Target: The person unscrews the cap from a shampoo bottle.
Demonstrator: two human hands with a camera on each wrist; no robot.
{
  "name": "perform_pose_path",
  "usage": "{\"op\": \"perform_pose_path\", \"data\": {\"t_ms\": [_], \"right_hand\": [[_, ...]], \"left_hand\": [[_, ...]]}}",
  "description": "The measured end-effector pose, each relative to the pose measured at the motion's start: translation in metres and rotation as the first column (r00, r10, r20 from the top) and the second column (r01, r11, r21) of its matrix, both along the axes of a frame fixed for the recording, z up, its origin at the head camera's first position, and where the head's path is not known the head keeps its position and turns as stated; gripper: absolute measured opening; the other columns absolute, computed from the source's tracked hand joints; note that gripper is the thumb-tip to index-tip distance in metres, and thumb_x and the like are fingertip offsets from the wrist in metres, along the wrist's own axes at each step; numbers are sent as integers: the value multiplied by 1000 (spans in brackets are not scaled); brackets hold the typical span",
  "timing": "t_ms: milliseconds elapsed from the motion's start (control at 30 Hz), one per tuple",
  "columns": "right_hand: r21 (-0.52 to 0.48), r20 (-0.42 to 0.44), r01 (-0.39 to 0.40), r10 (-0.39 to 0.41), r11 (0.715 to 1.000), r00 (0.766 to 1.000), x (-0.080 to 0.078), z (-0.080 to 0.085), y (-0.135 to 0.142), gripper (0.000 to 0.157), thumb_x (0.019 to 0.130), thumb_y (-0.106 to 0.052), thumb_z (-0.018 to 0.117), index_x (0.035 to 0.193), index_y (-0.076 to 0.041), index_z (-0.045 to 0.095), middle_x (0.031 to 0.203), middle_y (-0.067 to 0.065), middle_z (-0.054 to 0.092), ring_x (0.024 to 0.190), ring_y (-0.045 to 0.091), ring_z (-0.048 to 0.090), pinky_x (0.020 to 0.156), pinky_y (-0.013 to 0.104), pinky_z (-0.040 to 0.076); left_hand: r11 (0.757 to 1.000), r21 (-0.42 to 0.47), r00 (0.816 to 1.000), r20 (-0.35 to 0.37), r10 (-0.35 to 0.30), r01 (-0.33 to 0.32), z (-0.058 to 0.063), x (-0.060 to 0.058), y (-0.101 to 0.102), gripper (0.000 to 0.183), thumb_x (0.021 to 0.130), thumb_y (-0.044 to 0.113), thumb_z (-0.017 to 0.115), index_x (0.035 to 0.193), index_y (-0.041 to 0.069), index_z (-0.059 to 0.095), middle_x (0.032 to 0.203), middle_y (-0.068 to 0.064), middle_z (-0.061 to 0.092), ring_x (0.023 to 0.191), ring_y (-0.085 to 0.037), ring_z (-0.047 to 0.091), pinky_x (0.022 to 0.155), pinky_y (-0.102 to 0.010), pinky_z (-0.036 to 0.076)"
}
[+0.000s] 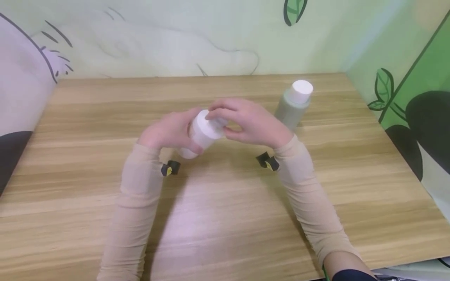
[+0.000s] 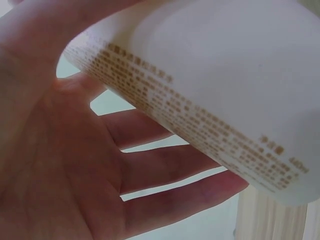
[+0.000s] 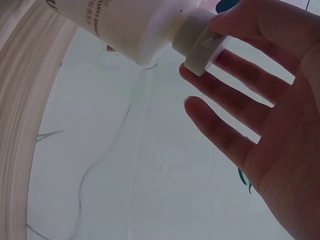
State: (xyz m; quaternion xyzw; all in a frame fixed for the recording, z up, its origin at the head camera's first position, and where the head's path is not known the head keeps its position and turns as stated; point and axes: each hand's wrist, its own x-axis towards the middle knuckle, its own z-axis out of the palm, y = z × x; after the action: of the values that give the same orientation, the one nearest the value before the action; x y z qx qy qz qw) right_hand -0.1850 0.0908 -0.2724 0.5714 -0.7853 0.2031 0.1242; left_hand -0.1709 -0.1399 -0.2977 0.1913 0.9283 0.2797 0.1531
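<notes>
A white bottle (image 1: 205, 134) is held tilted above the table, its top leaning toward the right. My left hand (image 1: 168, 130) grips its body, thumb on the near side. Brown printed text runs along the bottle (image 2: 210, 90) in the left wrist view, where several fingers extend beneath it. At the bottle's top, my right hand (image 1: 251, 121) pinches the white cap (image 3: 204, 50) between thumb and fingers. From the head view the cap is mostly hidden by those fingers. Whether the cap is loose on the neck, I cannot tell.
A grey-green bottle with a white cap (image 1: 292, 109) stands behind my right hand on the wooden table (image 1: 218, 234). Walls with painted leaves (image 1: 383, 88) border the table at the back and right. Small black-and-yellow pieces (image 1: 170, 168) sit at both wrists.
</notes>
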Motion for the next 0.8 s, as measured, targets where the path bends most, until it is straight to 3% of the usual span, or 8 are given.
{"op": "perform_pose_path", "data": {"t_ms": [300,533,667,800], "right_hand": [[-39,-36,-50,49,998,998,0,-3,-1,32,81,5,65,112,-4,64,121,16,65,114,31,61,101,39,49],[-68,-37,-69,66,995,997,0,-4,-1,31,80,8,63,109,-3,64,119,17,64,112,31,61,100,37,50],[-83,-28,-50,47,995,998,0,-4,0,34,78,10,63,110,-2,63,120,18,63,113,31,60,101,38,49],[-94,46,4,1,996,999,0,-2,-1,36,82,5,65,117,0,61,121,16,62,112,28,60,100,33,50]], "left_hand": [[999,29,999,28,26,-27,2,4,-1,78,65,20,84,133,21,46,119,-9,65,104,-29,61,92,-49,49],[999,36,1000,17,8,-9,1,5,-2,77,65,19,83,132,21,47,119,-10,66,104,-29,61,92,-50,49],[998,66,1000,6,8,-8,1,4,-5,78,64,17,83,133,20,48,119,-11,65,104,-29,61,93,-50,48],[994,98,999,5,41,-42,2,4,-12,79,64,16,84,134,19,48,120,-10,65,106,-29,60,94,-50,47]]}}
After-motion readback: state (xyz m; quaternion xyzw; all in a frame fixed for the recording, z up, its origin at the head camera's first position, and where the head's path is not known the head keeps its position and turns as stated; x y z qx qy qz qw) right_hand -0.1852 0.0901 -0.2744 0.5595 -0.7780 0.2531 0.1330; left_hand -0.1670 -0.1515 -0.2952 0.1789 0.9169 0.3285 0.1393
